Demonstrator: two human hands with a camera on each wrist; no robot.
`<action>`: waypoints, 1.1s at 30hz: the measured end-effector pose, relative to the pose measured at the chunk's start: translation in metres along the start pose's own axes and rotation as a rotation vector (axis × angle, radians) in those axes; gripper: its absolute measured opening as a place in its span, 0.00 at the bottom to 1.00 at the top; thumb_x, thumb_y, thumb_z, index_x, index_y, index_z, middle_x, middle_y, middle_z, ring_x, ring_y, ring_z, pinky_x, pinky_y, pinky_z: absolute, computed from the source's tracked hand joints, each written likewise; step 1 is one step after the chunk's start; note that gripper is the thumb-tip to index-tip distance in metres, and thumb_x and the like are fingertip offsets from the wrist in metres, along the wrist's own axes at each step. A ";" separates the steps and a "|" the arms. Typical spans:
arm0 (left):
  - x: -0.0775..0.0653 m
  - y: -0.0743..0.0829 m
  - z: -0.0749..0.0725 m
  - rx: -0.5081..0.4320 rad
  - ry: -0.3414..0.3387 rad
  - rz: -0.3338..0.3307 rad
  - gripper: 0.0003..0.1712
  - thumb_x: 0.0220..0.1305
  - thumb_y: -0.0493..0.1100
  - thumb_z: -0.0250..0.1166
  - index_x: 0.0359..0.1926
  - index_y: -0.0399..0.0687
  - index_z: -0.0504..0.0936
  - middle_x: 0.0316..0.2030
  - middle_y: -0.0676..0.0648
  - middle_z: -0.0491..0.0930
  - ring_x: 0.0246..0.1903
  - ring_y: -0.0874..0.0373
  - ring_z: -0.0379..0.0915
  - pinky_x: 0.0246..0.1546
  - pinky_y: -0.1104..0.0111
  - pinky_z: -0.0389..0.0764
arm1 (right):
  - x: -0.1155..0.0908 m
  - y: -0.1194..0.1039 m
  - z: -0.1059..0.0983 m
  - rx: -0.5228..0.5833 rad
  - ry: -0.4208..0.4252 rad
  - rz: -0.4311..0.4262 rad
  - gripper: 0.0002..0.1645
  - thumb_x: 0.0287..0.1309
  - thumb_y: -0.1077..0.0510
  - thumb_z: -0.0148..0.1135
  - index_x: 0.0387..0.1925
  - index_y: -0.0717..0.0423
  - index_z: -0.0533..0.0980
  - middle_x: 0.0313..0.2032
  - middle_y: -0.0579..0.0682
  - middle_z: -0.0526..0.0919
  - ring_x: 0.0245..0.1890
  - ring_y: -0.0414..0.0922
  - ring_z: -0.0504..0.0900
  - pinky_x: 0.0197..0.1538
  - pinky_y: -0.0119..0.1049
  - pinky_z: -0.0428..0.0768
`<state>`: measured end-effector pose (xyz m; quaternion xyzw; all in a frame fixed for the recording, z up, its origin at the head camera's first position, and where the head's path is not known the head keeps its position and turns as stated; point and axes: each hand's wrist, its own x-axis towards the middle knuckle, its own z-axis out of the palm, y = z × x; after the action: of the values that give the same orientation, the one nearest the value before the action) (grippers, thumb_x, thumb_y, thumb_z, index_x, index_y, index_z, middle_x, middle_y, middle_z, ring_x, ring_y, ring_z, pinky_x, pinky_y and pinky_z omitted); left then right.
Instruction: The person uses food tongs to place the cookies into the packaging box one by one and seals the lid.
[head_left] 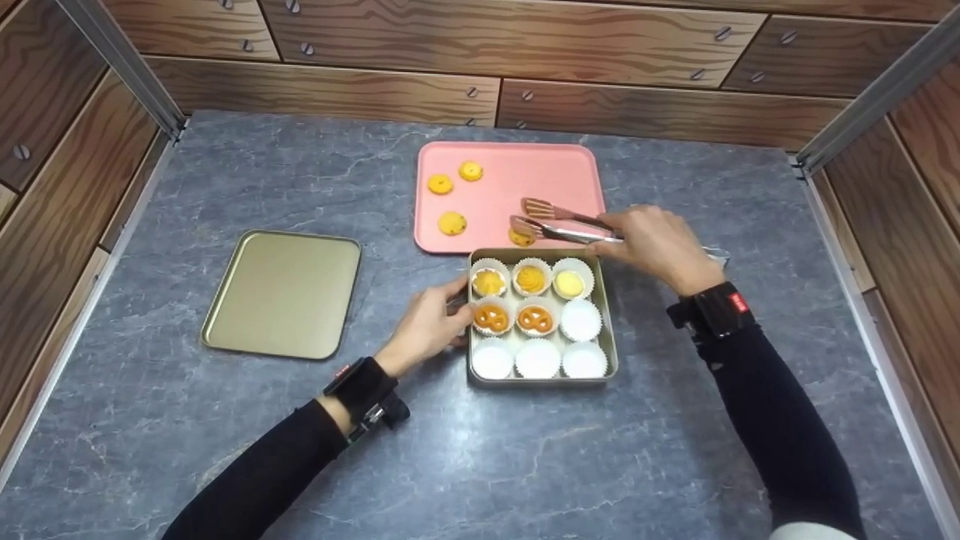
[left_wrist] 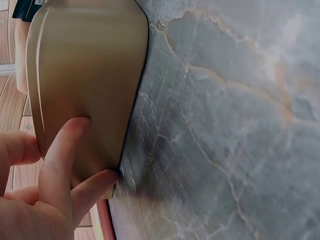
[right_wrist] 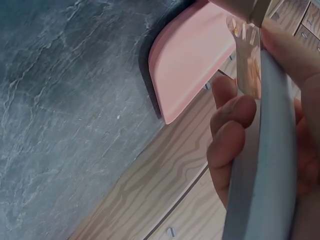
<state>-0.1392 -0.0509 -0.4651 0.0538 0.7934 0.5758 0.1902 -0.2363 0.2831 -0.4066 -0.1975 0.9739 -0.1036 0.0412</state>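
Grasped in the right hand, tongs hang over the pink tray's near right part, long axis roughly crosswise, tips leftward; the left hand's extended fingers touch the box.

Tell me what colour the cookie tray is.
The tray is pink, clearest in the head view.

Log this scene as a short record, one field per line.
Left hand: the left hand touches the left side of the tin
Right hand: the right hand holds the tongs
Tongs: jaws apart, one tip over a cookie; contact unclear
Tin: nine paper cups, five filled
Top row: three yellow cookies
Middle row: two pretzel-shaped cookies, right cup empty
Bottom row: three empty cups
Pink tray: behind the tin, four cookies visible
Gold lid: on the table, left of the tin
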 end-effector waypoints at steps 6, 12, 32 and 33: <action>0.000 -0.001 0.001 -0.025 0.003 0.000 0.38 0.74 0.36 0.61 0.79 0.38 0.56 0.68 0.31 0.72 0.32 0.51 0.85 0.32 0.59 0.91 | 0.001 0.004 0.000 -0.008 -0.003 0.034 0.32 0.59 0.33 0.71 0.55 0.49 0.85 0.33 0.53 0.85 0.30 0.53 0.81 0.31 0.52 0.81; 0.001 -0.002 0.001 0.017 0.027 0.004 0.38 0.73 0.38 0.63 0.78 0.38 0.58 0.69 0.32 0.72 0.27 0.49 0.86 0.26 0.56 0.90 | 0.004 0.014 0.000 -0.012 -0.007 0.048 0.31 0.64 0.38 0.69 0.62 0.49 0.82 0.38 0.56 0.88 0.33 0.55 0.82 0.34 0.55 0.81; 0.002 -0.002 0.001 -0.091 0.055 -0.057 0.39 0.71 0.36 0.65 0.78 0.40 0.60 0.69 0.33 0.72 0.29 0.49 0.86 0.28 0.59 0.91 | 0.000 0.037 0.021 0.069 0.053 0.048 0.36 0.64 0.35 0.68 0.67 0.46 0.79 0.25 0.49 0.73 0.27 0.50 0.72 0.29 0.45 0.69; 0.002 -0.001 0.001 -0.094 0.056 -0.055 0.39 0.71 0.36 0.65 0.78 0.40 0.60 0.69 0.33 0.72 0.29 0.49 0.86 0.29 0.59 0.91 | -0.001 0.038 0.022 0.065 0.053 0.045 0.36 0.64 0.34 0.68 0.67 0.47 0.79 0.25 0.49 0.73 0.27 0.50 0.72 0.29 0.45 0.69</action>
<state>-0.1403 -0.0499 -0.4671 0.0069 0.7715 0.6083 0.1861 -0.2473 0.3134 -0.4361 -0.1712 0.9750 -0.1395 0.0240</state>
